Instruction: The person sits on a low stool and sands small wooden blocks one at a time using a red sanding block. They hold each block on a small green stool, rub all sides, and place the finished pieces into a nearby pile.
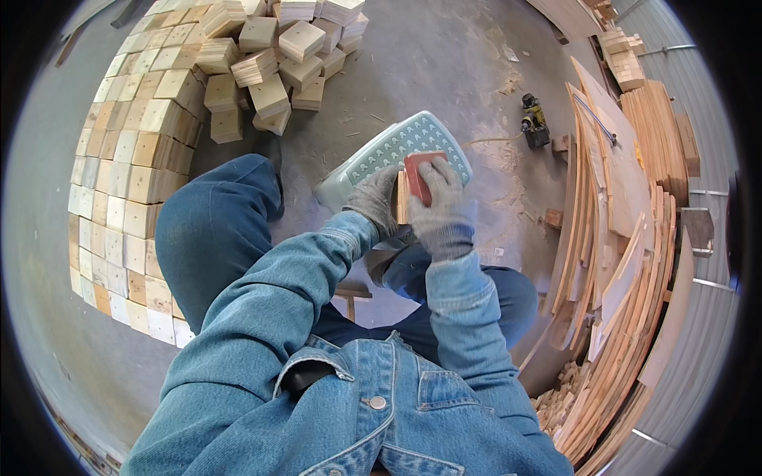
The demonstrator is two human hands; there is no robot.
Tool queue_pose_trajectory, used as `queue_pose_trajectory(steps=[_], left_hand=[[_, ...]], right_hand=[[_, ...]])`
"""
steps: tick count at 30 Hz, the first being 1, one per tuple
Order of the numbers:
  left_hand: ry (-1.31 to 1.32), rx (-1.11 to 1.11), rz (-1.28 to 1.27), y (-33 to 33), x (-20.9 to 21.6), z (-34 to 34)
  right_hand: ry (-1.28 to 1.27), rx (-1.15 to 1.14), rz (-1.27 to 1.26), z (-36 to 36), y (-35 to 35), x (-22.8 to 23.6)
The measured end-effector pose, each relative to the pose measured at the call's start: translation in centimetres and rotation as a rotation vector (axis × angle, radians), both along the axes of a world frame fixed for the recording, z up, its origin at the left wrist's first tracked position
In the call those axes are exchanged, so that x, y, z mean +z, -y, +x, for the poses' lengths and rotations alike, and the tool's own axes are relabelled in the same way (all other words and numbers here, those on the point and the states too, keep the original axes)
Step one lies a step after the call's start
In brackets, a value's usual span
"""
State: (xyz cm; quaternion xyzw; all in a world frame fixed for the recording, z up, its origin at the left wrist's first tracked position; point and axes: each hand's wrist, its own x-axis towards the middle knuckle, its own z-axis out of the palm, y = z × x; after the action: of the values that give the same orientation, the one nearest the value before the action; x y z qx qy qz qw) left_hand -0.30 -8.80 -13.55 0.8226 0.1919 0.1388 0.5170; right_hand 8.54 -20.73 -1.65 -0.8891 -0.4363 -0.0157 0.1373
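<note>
wooden block clasped in your left hand, red block gripped by your right hand, against the wood's side

Looks like a pretty typical workshop, tbh. Floor's plain grey and kinda smooth, with a pale sheen where the light hits it and sawdust scattered on the right. Ribbed grey metal wall over on that side, long planks piled up beside it. For furniture there's a pale green plastic stool with a patterned top.
</note>
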Motion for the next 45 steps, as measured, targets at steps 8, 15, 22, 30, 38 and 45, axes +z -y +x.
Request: queue_pose_trajectory(steps=[8, 15, 22, 30, 38, 45], left_hand=[[-0.121, 0.006, 0.032, 0.1, 0.7, -0.2], [-0.063, -0.03, 0.041, -0.4, -0.3, -0.3], [-0.05, -0.094, -0.249, -1.1, 1.7, -0.6], [-0.056, -0.165, -0.583, -4.3, 0.4, 0.1], [-0.402, 0.045, -0.556, -5.1, 4.2, 4.0], [-0.372, 0.01, -0.429, -8.1, -0.8, 5.1]], right_hand=[[0.013, -0.018, -0.093, 2.7, -2.8, -0.3], [-0.016, -0.027, 0.049, 0.4, 0.1, -0.1], [-0.049, -0.184, 0.024, -1.7, 2.4, -1.4], [-0.123, -0.204, 0.127, -1.4, 2.8, -0.2], [-0.063, -0.173, 0.108, -1.2, 3.2, -1.6], [-0.095, -0.181, 0.064, -1.7, 2.2, -0.9]])
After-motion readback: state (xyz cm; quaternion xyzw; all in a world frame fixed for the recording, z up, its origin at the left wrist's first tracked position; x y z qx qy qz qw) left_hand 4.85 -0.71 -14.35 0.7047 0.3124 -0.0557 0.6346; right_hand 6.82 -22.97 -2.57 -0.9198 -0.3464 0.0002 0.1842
